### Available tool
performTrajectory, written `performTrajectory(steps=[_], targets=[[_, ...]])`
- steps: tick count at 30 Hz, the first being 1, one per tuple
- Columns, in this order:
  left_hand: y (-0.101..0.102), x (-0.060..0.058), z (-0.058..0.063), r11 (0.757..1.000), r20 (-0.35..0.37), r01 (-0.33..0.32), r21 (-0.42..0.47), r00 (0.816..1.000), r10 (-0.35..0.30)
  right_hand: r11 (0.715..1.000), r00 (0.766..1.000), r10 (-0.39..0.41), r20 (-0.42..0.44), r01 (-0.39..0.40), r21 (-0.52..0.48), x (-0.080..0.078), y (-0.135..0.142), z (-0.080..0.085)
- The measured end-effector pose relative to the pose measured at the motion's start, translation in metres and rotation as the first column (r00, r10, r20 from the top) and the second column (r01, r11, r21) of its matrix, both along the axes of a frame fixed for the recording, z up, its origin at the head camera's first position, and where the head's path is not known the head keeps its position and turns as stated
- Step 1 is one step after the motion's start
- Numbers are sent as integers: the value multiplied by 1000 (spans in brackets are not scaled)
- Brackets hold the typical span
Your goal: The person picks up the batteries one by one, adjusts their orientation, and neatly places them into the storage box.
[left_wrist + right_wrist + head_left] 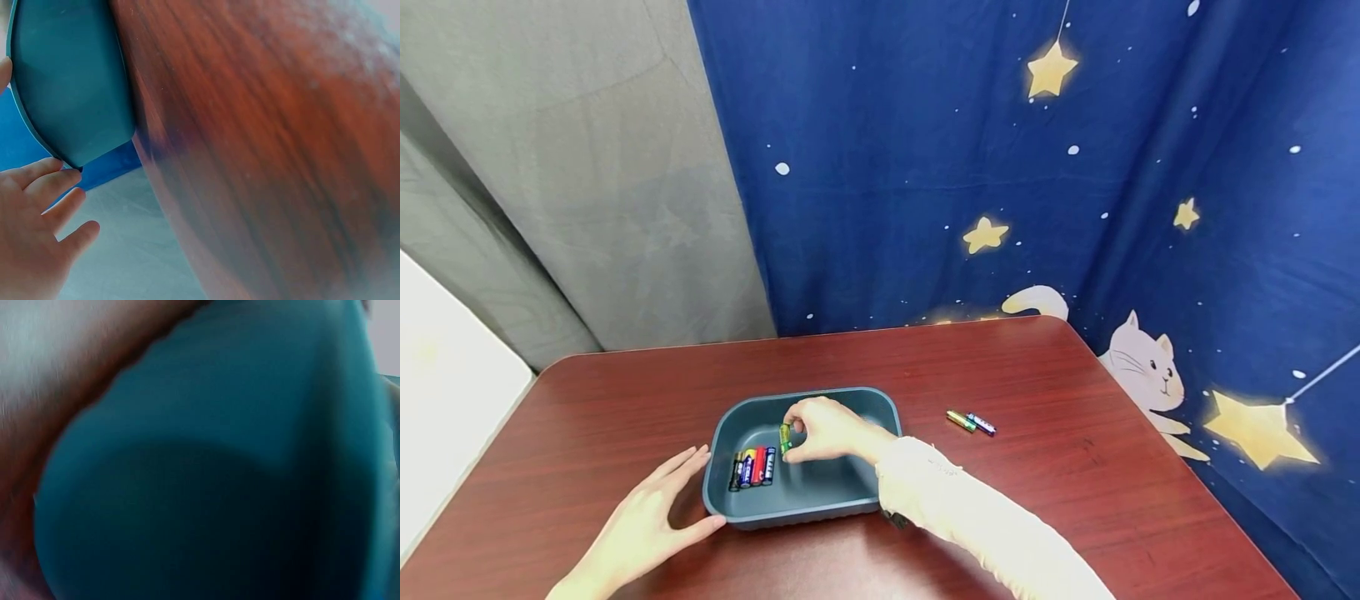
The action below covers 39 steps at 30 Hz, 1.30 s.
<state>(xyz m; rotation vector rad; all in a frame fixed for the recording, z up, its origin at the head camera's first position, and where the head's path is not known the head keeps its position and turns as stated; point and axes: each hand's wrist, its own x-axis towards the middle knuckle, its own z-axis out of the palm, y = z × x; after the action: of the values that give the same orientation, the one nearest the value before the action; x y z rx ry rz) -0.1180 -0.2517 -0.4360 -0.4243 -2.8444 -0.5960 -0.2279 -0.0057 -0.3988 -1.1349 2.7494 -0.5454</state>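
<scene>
Now | left fingers: spread, touching bin | right fingers: curled, pinching green battery

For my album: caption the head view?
Right grip holding a green battery near the battery row in the teal tray.

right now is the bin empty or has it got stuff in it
Not empty, but not full: a row of batteries lies in the bin beside bare floor; the right hand pinches a green battery.
</scene>
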Motion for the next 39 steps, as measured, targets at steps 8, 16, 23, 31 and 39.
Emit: performTrajectory(steps=[8, 16, 23, 31, 39], targets=[[1, 2, 0, 1000, -19, 7, 0, 1000, -7, 994, 995, -100, -25, 101, 34, 9, -10, -16], [0, 1, -2, 1000, 7, 1, -5, 1000, -1, 986, 991, -126, -52, 131, 99, 13, -22, -22], [0, 1, -3, 1000, -14, 9, -6, 1000, -9, 982, 989, -124, -75, 134, 136, 14, -27, -28], [1, 1, -2, 1000, -8, 8, -12, 1000, -8, 976, 986, -140, -85, 152, 155, 17, -30, -31], [1, 1, -3, 1000, -11, 5, -13, 1000, -5, 975, 986, -128, -107, 145, 166, 19, -30, -31]])
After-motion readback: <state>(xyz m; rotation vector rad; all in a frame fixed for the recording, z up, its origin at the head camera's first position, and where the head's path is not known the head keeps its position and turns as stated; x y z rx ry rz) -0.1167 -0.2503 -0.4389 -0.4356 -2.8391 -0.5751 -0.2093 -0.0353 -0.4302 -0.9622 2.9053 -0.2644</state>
